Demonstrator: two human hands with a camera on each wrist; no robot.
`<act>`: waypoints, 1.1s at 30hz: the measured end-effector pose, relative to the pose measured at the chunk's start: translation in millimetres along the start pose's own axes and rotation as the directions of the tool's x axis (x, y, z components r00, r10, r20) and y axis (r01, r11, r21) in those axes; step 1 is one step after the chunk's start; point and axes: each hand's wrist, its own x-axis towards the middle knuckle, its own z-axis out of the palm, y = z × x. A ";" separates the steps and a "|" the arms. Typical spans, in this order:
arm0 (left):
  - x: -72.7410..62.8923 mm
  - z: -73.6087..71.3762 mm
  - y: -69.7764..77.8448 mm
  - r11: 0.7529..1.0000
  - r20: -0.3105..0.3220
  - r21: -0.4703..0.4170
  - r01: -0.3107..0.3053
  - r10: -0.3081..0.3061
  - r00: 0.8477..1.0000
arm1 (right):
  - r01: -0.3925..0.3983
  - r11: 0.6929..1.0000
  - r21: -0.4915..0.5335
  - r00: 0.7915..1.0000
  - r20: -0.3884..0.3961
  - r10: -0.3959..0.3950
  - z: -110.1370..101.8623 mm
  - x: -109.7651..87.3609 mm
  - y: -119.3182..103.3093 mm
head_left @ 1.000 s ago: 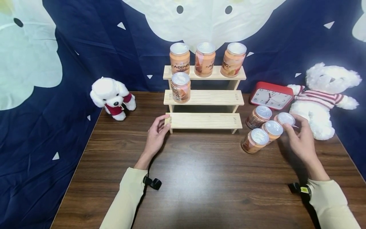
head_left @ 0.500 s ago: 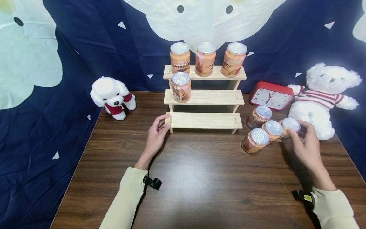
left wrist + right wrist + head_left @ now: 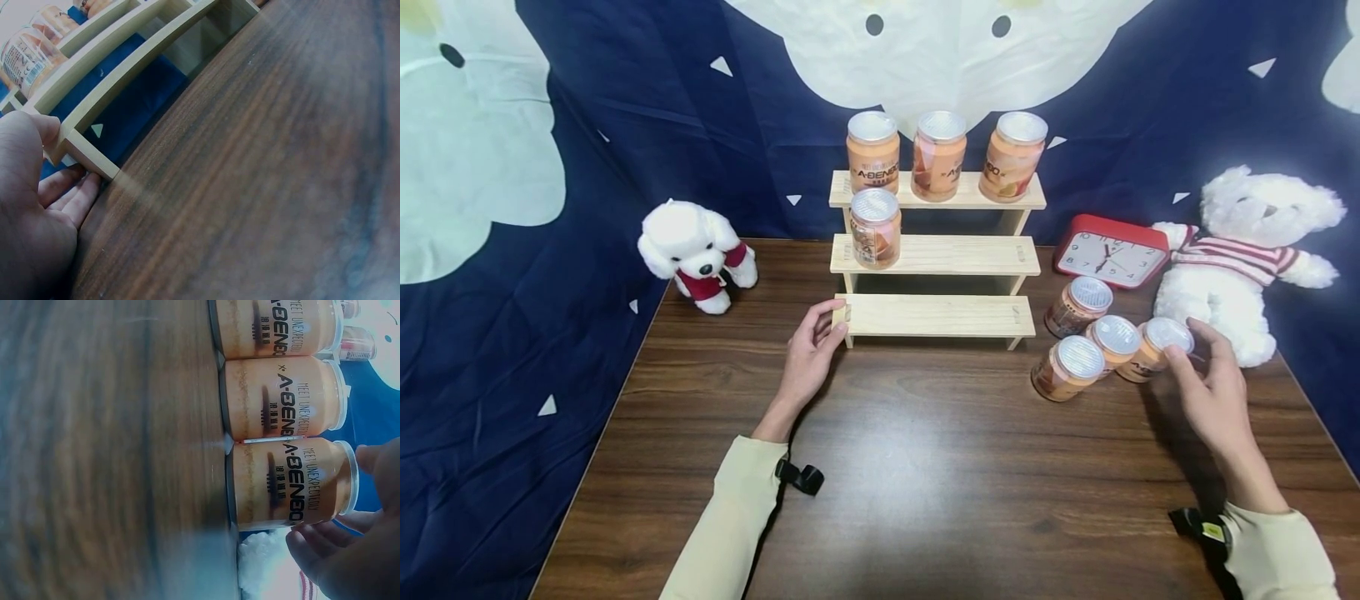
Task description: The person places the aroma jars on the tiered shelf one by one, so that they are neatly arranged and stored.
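My left hand pinches the left end of the lowest step of a three-tier wooden display stand. In the left wrist view, its thumb and fingers lie around that end. At the right, my right hand holds an orange can with a silver lid near its top. The can stands upright on the table, lettered "A-BENBO". Beside it is a matching can, then another can nearer me. One more can is behind them. Three cans line the top step; a single can sits on the middle step's left.
A red alarm clock and a white teddy bear in a striped top are behind the cans at right. A white toy dog sits left of the stand. Blue patterned cloth hangs behind the wooden table.
My right hand has drawn its can toward me and slightly right, into line with the two neighbouring cans. My left hand stays on the stand.
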 end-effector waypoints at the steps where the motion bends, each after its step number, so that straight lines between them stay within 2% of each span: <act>1: 0.0 -0.2 0.0 1.000 0.001 0.002 0.000 0.000 1.000 | 0.000 1.000 0.000 1.000 0.003 0.000 0.1 0.2 0.0; 6: -0.2 -0.3 -0.1 1.000 0.003 0.001 -0.002 0.002 1.000 | 0.021 0.999 0.036 1.000 0.016 -0.021 1.8 3.7 2.8; 16: 0.5 0.1 0.4 1.000 0.008 0.000 0.007 -0.007 1.000 | 0.061 0.996 0.073 0.998 -0.016 -0.060 4.8 2.8 7.1; 24: -0.4 -0.4 0.9 1.000 0.004 -0.002 0.005 -0.005 1.000 | 0.077 0.996 0.046 0.992 -0.106 -0.072 5.7 -1.3 0.5; 33: 0.4 -0.3 -0.2 1.000 0.010 -0.011 -0.003 0.003 1.000 | 0.071 0.987 0.144 0.968 -0.248 -0.034 -0.4 -1.4 -9.1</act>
